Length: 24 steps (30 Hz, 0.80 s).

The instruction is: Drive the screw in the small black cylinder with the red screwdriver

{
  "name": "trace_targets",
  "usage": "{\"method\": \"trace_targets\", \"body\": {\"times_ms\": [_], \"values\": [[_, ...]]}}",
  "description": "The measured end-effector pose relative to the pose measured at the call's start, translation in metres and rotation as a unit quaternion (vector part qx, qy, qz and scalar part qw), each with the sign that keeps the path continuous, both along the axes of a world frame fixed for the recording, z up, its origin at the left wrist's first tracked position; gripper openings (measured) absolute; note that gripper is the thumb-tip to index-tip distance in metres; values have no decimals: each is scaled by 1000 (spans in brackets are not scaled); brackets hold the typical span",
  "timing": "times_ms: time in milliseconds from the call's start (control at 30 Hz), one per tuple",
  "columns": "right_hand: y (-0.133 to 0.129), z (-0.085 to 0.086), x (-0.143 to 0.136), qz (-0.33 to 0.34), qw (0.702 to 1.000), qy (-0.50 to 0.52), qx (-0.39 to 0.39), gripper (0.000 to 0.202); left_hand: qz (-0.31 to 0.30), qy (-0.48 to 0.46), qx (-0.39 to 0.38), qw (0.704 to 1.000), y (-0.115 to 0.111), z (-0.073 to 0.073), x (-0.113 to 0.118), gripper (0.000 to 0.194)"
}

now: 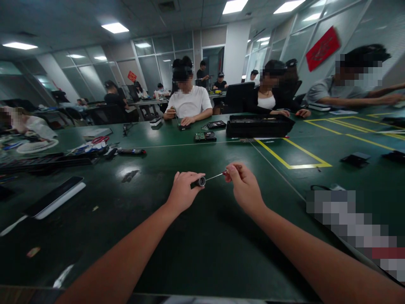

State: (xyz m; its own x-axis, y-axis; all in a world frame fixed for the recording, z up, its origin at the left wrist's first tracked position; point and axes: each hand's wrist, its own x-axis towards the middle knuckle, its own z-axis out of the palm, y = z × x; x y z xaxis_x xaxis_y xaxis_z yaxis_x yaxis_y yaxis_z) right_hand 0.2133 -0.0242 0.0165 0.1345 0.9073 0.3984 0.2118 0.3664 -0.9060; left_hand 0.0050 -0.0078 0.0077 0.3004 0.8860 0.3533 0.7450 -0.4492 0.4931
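Above the green table, my left hand (185, 190) is closed round a short black cylinder (201, 181) with a silvery round end facing right. My right hand (243, 183) pinches the reddish handle of a thin screwdriver (215, 176). Its metal shaft points left, and the tip is at or very near the cylinder's round end; I cannot tell whether it goes inside. My fingers hide most of the cylinder and part of the handle.
On the green table (196, 261) lie a phone-like slab (57, 197) at left, a dark tube-shaped tool (131, 152), an opened device (205, 136) and a long black case (259, 126). Yellow tape (308, 166) marks the right. A co-worker in white (190, 103) sits opposite.
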Motion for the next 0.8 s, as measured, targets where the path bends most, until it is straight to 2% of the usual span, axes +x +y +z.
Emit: {"method": "trace_targets", "body": {"times_ms": [367, 600, 800], "values": [[-5, 2, -2, 29, 999, -29, 17, 26, 3, -18, -6, 1000, -1, -3, 1, 41], [-9, 11, 0, -13, 992, -123, -2, 31, 0, -17, -1, 1000, -1, -4, 2, 40], [-14, 15, 1, 41, 982, -180, 44, 14, -9, -16, -6, 1000, 0, -6, -1, 39]]}}
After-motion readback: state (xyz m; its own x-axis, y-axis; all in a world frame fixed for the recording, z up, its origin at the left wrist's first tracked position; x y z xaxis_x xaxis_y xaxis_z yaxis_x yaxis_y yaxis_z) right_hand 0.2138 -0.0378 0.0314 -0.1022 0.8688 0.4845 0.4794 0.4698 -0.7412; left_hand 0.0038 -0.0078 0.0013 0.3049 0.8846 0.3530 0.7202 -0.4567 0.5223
